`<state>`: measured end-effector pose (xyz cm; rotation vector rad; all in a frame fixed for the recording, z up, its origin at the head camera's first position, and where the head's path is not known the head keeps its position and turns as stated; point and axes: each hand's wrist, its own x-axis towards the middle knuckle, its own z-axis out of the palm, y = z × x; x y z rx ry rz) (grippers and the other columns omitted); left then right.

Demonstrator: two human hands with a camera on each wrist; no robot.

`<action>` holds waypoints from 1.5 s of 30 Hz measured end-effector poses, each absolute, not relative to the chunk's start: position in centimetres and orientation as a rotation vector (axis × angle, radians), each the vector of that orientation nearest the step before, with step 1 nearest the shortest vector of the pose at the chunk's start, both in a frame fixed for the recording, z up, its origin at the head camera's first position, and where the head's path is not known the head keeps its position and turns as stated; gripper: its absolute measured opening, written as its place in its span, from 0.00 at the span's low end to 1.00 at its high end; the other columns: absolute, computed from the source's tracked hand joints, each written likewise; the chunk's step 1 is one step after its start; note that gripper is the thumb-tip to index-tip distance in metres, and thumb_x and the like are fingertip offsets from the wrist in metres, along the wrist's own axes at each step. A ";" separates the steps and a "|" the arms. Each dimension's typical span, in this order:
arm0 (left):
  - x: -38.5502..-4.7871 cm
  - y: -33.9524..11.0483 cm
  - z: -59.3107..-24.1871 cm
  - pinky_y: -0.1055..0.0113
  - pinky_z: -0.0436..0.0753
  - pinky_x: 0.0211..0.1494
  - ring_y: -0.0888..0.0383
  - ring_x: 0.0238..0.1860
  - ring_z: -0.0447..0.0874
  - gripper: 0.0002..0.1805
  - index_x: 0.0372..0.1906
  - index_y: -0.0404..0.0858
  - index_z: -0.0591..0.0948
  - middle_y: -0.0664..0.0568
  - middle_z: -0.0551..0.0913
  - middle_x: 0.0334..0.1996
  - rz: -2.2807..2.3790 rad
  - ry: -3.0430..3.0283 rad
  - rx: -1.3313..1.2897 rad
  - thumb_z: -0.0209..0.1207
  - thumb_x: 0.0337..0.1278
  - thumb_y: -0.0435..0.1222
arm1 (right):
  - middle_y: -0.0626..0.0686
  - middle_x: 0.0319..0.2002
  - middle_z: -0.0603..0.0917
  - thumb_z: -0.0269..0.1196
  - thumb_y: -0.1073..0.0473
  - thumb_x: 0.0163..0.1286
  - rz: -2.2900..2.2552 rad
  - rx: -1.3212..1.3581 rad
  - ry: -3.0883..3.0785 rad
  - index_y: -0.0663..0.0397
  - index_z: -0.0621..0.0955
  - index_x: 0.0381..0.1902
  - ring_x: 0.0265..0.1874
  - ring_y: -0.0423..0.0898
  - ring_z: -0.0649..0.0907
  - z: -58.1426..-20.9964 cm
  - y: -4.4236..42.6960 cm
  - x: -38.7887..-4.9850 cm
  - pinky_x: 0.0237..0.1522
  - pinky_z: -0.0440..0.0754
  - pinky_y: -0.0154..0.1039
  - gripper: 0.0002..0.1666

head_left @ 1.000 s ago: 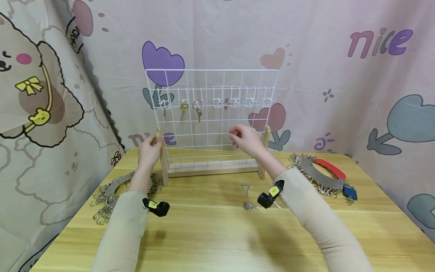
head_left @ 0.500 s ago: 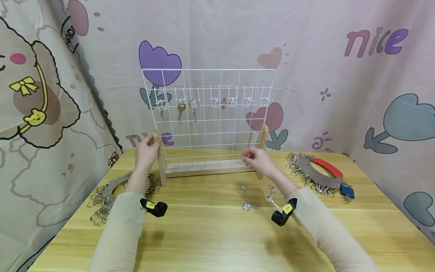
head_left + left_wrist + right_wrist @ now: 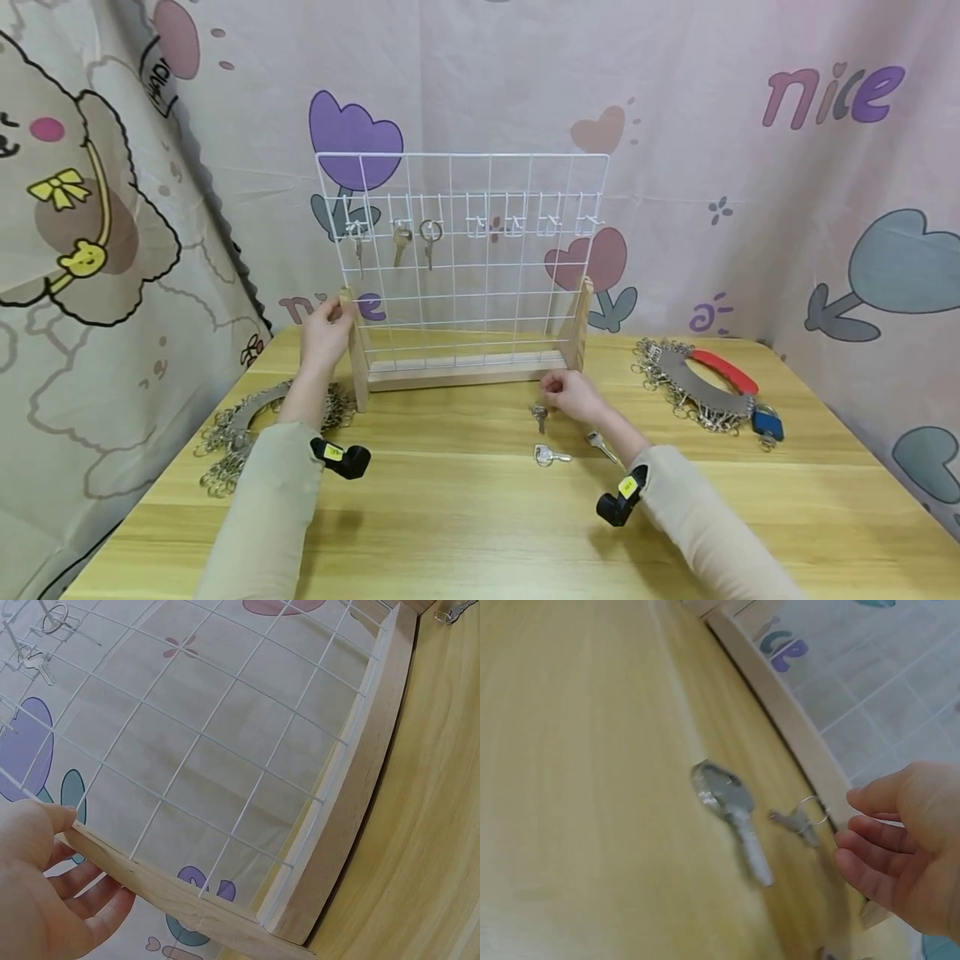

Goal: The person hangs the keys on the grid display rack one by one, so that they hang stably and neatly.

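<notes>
Wood-grain table [image 3: 450, 525]; pale printed curtain [image 3: 675, 50] behind. On curtain: purple tulip [image 3: 356, 129], lettering "nice" [image 3: 834, 96] at upper right, cartoon animal [image 3: 90, 221] with yellow bow [image 3: 60, 190] at left. Table, right side: curved gray plate [image 3: 693, 385] fringed with metal rings [image 3: 707, 418], red handle [image 3: 726, 372] along far side, blue padlock [image 3: 767, 423] at near end. Left side: second gray plate [image 3: 246, 412], likewise ringed, partly hidden.

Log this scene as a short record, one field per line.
Rack: white wire grid between pale wooden posts
Left hand: grips the top of the pale wooden left post
Right hand: fingers loosely bent near a small metal key with a ring; contact not evident
Hung: three metal keys at the grid's left
Loose: three silver metal keys visible on the yellow wooden table
Table's right: curved grey metal band, red handle, blue padlock
</notes>
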<state>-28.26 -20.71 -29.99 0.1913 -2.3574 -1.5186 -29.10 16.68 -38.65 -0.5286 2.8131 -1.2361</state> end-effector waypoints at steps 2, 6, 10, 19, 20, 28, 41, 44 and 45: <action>-28.3 -20.7 -30.1 0.52 0.65 0.64 0.41 0.64 0.61 0.31 0.68 0.33 0.60 0.35 0.65 0.63 -1.522 -2.357 0.190 0.47 0.68 0.45 | 0.52 0.29 0.79 0.61 0.69 0.61 -1.259 -0.487 2.783 0.67 0.79 0.38 0.23 0.43 0.77 -39.3 16.7 -29.1 0.23 0.77 0.32 0.07; -28.3 -20.6 -30.1 0.53 0.66 0.63 0.42 0.63 0.63 0.30 0.68 0.33 0.61 0.35 0.66 0.62 -1.523 -2.349 0.196 0.47 0.68 0.46 | 0.51 0.27 0.78 0.62 0.68 0.60 -1.270 -0.467 2.788 0.65 0.79 0.36 0.20 0.41 0.75 -40.1 16.5 -29.0 0.22 0.75 0.32 0.06; -28.3 -20.6 -30.2 0.53 0.67 0.62 0.42 0.61 0.65 0.29 0.67 0.33 0.64 0.35 0.68 0.60 -1.524 -2.333 0.200 0.48 0.68 0.45 | 0.49 0.26 0.78 0.64 0.67 0.58 -1.244 -0.494 2.835 0.62 0.80 0.34 0.22 0.40 0.74 -40.5 16.3 -28.9 0.25 0.74 0.33 0.05; -28.4 -20.4 -30.4 0.52 0.69 0.61 0.42 0.61 0.65 0.29 0.66 0.33 0.64 0.36 0.68 0.60 -1.517 -2.318 0.198 0.48 0.67 0.45 | 0.46 0.24 0.78 0.64 0.65 0.59 -1.190 -0.530 2.912 0.57 0.81 0.26 0.25 0.40 0.73 -40.9 15.8 -28.7 0.30 0.72 0.35 0.03; -28.5 -20.4 -30.4 0.52 0.68 0.61 0.42 0.62 0.65 0.29 0.66 0.33 0.64 0.36 0.68 0.61 -1.516 -2.316 0.199 0.48 0.67 0.45 | 0.46 0.23 0.78 0.64 0.66 0.59 -1.185 -0.536 2.917 0.57 0.81 0.25 0.24 0.40 0.73 -40.9 15.7 -28.7 0.30 0.73 0.35 0.04; -28.4 -20.4 -30.4 0.53 0.69 0.60 0.43 0.60 0.67 0.27 0.65 0.34 0.67 0.37 0.70 0.59 -1.517 -2.308 0.197 0.48 0.67 0.45 | 0.47 0.25 0.79 0.63 0.66 0.61 -1.156 -0.581 2.919 0.58 0.81 0.26 0.26 0.41 0.74 -40.4 16.1 -28.8 0.32 0.73 0.35 0.04; -28.2 -20.3 -30.3 0.51 0.69 0.60 0.41 0.59 0.68 0.24 0.62 0.31 0.69 0.35 0.71 0.57 -1.488 -2.317 0.189 0.49 0.68 0.43 | 0.49 0.24 0.78 0.61 0.68 0.63 -1.207 -0.676 2.890 0.61 0.80 0.27 0.24 0.41 0.73 -37.7 16.5 -28.8 0.26 0.73 0.34 0.04; -28.2 -20.3 -30.3 0.51 0.69 0.60 0.41 0.59 0.68 0.25 0.62 0.32 0.69 0.35 0.71 0.57 -1.486 -2.317 0.183 0.49 0.68 0.43 | 0.50 0.24 0.78 0.60 0.69 0.63 -1.227 -0.689 2.886 0.62 0.79 0.28 0.23 0.41 0.74 -36.8 16.6 -28.9 0.25 0.73 0.33 0.04; -28.2 -20.4 -30.3 0.51 0.69 0.60 0.41 0.60 0.67 0.25 0.62 0.32 0.69 0.35 0.71 0.57 -1.487 -2.316 0.181 0.49 0.68 0.43 | 0.50 0.24 0.78 0.60 0.69 0.63 -1.229 -0.693 2.893 0.61 0.80 0.28 0.23 0.41 0.74 -36.5 16.6 -28.9 0.25 0.74 0.33 0.04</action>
